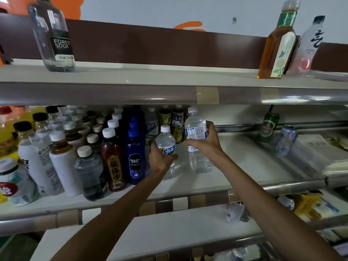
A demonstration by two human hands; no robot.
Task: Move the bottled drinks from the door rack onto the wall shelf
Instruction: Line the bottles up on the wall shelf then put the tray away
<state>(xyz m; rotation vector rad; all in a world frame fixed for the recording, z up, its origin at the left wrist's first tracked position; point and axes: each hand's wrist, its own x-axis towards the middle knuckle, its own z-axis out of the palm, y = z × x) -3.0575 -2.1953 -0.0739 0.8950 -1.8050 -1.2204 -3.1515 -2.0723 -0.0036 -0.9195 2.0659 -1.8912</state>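
Observation:
Two clear water bottles with white caps and blue-white labels stand over the middle wall shelf (235,166). My left hand (160,159) grips the shorter bottle (165,142) around its label. My right hand (205,144) grips the taller bottle (195,129) at mid-height, beside the first. Both bottles are upright, their bases near the shelf surface. Left of them stands a dark blue Bolsa Soda bottle (135,147) and a crowd of several other bottled drinks (62,157). The door rack is not in view.
The top shelf (150,76) carries a Forest Soda bottle (52,36) at left, an amber tea bottle (278,44) and a white-labelled bottle (308,48) at right. A green can (268,127) and a pale can (285,140) stand right on the middle shelf. Lower shelves hold packets.

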